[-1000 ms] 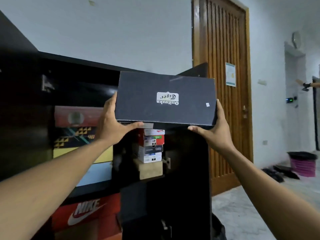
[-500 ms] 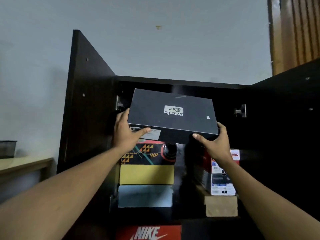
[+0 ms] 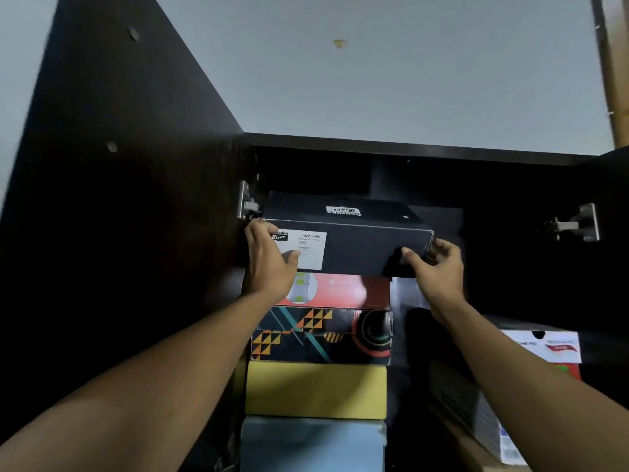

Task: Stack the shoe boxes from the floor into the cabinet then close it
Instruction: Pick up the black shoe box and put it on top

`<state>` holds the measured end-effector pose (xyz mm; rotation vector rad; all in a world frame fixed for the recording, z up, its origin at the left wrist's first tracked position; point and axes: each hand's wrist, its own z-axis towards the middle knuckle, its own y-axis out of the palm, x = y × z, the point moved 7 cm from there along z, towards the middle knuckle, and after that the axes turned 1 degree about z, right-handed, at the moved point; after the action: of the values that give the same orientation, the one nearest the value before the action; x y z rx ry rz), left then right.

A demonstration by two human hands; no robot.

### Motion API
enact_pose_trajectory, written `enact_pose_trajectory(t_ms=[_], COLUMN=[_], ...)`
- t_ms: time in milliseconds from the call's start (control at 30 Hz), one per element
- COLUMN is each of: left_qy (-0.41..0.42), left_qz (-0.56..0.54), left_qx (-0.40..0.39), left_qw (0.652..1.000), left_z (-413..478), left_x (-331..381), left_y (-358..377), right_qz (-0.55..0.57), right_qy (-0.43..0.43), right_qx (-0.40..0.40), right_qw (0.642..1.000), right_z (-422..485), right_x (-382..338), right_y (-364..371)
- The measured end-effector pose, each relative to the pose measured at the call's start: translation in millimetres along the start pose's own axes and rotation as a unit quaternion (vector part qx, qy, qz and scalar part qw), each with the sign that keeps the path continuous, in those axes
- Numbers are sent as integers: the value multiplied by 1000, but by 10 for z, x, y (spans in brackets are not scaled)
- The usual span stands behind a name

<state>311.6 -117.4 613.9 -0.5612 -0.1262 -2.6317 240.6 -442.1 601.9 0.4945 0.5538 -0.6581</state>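
Fingers and thumb of the left hand (image 3: 269, 264) wrap the left end of the black shoe box (image 3: 357, 248), the thumb lying on its white label; the right hand (image 3: 440, 267) grips the right end the same way. The box sits mid-frame inside the open cabinet (image 3: 408, 148), directly over a stack: red box (image 3: 343, 290), patterned box (image 3: 323, 335), yellow box (image 3: 316, 390), pale blue box (image 3: 313, 444). A white-and-red box (image 3: 544, 345) stands lower right.
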Motion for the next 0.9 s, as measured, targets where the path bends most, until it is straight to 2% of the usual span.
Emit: enact_pose_trajectory(t_ms=[167, 333, 400, 533, 633, 733, 900], left_qy=[14, 64, 65, 8, -24, -73, -109], left_qz=[54, 60, 95, 178, 226, 233, 268], left_qx=[-31, -25, -36, -75, -100, -153, -208], left_qw=[998, 996, 993, 981, 969, 958, 934], left_z=[-13, 12, 27, 71, 122, 180, 230], left_x=[-222, -305, -364, -486, -509, -587, -651], left_y=[225, 403, 508, 671, 708, 766, 805], right_qz=[-11, -24, -35, -29, -58, -94, -177], right_qy=[-1, -55, -66, -57, -14, 41, 58], right_qx=[-13, -27, -43, -87, -134, -200, -280], right_qw=[1000, 998, 996, 994, 989, 974, 942], right_z=[149, 224, 249, 313, 321, 274, 261], right_x=[216, 349, 390, 428, 477, 604, 748], right_y=[150, 244, 274, 384, 547, 733, 882])
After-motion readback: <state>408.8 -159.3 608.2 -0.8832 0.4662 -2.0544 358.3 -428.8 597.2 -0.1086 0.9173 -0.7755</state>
